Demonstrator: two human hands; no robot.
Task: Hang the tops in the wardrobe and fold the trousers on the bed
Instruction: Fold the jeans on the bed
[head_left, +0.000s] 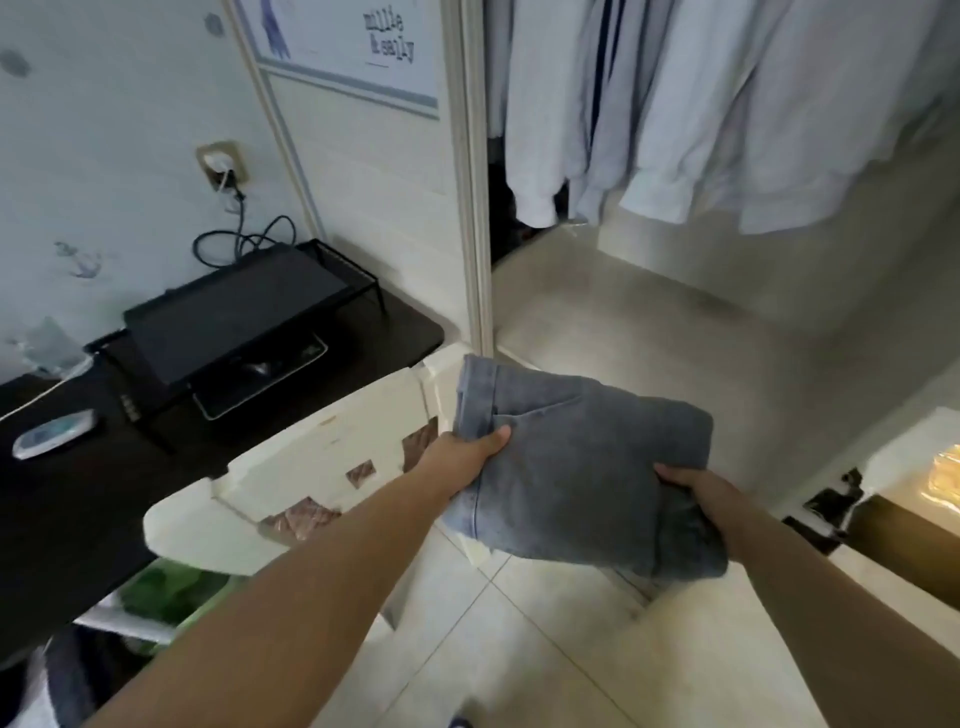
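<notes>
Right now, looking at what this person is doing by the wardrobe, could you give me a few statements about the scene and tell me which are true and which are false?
1. Both hands hold a folded pair of grey jeans. True: the left hand and the right hand each grip an edge.
2. The jeans lie flat on a bed. False: they are held in the air above the tiled floor.
3. Pale shirts hang in the open wardrobe. True.
4. The wardrobe rail is bare. False: several garments hang there.
5. A black device sits on the dark desk at left. True.
</notes>
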